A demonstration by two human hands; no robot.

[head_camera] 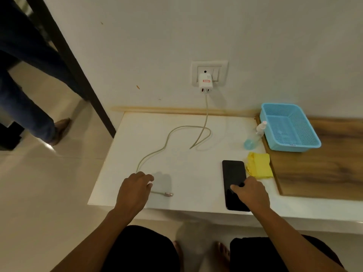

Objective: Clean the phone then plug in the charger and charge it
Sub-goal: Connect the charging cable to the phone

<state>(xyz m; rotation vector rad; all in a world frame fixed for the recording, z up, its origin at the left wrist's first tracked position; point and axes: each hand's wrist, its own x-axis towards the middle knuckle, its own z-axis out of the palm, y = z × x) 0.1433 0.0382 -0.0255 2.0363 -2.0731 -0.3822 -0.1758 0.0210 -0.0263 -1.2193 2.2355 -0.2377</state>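
**Phone and cable end within reach on the white tabletop**

The phone [234,179] is seen lying flat, screen up, near the front edge of the white table [188,167], just beside the yellow cloth [259,167]. It is judged to be rigid, fairly light and smooth, so it is likely to slip if pinched on its glass faces; a hold across its long edges is judged safer, and a drop from the table edge could crack it. The charging cable [170,134] is judged to be limp and light, and is best taken just behind its metal connector [169,194], which lies free on the table between the two hands. The charger [205,83] is seen already seated in the wall socket [209,72].

The right hand [251,191] is laid over the lower part of the phone, with its fingers loosely extended and the fingertips resting on the dark screen; nothing is gripped. The left hand [135,190] is held over the cable, its fingers curled loosely downward; whether the cable is pinched under it cannot be told. A spray bottle [255,135] and a blue basket [288,127] are left untouched at the back right.
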